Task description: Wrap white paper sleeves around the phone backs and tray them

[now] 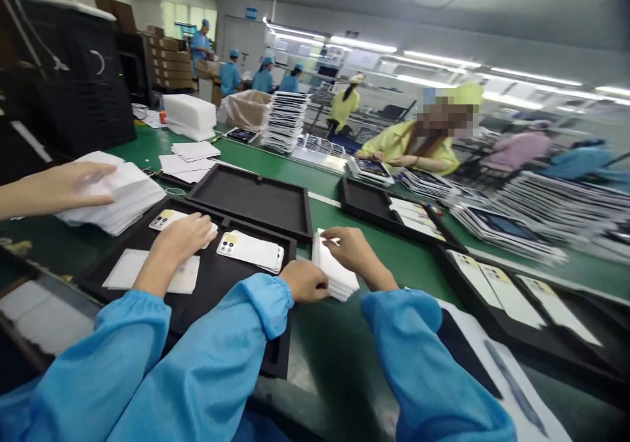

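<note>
Both hands, left (305, 281) and right (350, 248), pinch the sheet stack (335, 272).

Matt black tray (207, 284), a foam-like, slightly grainy finish, and on it a glossy white phone back cover (252, 249), smooth plastic or glass. Right of the tray, the right hand (350, 248) and left hand (306, 280) grip a stack of soft white foam sheets (337, 276), matt. The table (394, 258) beneath is smooth green with a dull sheen. Sleeves (216, 363) are thin blue cloth.
</note>
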`<move>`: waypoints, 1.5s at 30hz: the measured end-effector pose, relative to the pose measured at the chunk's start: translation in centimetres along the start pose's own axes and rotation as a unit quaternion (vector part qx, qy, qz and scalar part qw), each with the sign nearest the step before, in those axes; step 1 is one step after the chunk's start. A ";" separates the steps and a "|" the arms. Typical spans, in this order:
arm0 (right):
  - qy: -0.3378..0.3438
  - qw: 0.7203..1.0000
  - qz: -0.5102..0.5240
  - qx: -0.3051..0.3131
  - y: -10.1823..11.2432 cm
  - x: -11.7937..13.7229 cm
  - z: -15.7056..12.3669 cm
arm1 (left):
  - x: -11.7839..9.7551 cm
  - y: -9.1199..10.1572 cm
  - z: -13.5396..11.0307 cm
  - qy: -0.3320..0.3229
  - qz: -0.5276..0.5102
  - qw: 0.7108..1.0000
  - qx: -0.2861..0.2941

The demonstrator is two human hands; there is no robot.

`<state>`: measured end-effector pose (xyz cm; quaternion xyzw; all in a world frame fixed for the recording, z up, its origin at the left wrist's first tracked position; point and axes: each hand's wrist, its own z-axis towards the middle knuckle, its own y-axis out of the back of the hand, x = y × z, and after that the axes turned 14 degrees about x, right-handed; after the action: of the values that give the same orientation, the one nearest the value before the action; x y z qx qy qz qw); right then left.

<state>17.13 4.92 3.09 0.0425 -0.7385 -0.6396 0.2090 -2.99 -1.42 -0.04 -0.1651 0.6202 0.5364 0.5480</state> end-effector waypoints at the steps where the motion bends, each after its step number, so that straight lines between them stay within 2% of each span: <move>1: -0.013 1.000 -0.006 0.006 0.2 -1.4 -1.0 | -0.4 -2.1 1.3 -0.010 0.021 0.999 0.041; 2: -0.019 1.000 -0.011 0.016 0.1 -2.5 -1.9 | -0.6 -3.6 2.3 -0.018 0.041 0.997 0.070; 4: -0.012 0.999 -0.021 0.042 -0.7 -3.9 -3.6 | -0.4 -5.0 3.5 -0.024 0.078 0.992 0.097; 7: 0.002 0.997 -0.034 0.067 -2.5 -4.5 -5.0 | 0.5 -4.3 3.7 -0.037 0.161 0.981 0.103; 10: 0.003 0.997 -0.039 0.073 -3.5 -4.5 -5.2 | 0.8 -3.3 3.4 -0.044 0.215 0.970 0.103; 16: -0.009 0.997 -0.035 0.066 -3.4 -4.9 -5.3 | 0.3 -3.0 3.7 -0.024 0.248 0.963 0.106; 22: -0.018 0.997 -0.047 0.064 -3.8 -4.5 -5.6 | 0.8 -2.7 3.9 -0.033 0.229 0.968 0.096; 31: -0.072 0.997 -0.021 -0.005 -5.1 -4.3 -5.4 | 0.9 -2.9 4.2 -0.002 0.226 0.970 0.089; 37: -0.039 0.999 -0.003 -0.028 -4.9 -5.0 -5.5 | 1.1 -3.0 4.4 0.012 0.233 0.969 0.083; 41: -0.024 0.999 -0.016 -0.045 -4.3 -4.8 -5.5 | 1.7 -3.3 4.5 -0.005 0.217 0.974 0.060; 45: 0.020 0.995 -0.048 -0.083 -3.0 -3.8 -6.4 | 2.1 -3.7 4.5 -0.072 0.208 0.975 -0.010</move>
<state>22.31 -0.34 -0.21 0.0727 -0.6757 -0.7070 0.1956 1.51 1.81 -2.81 0.0013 0.5944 0.6555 0.4658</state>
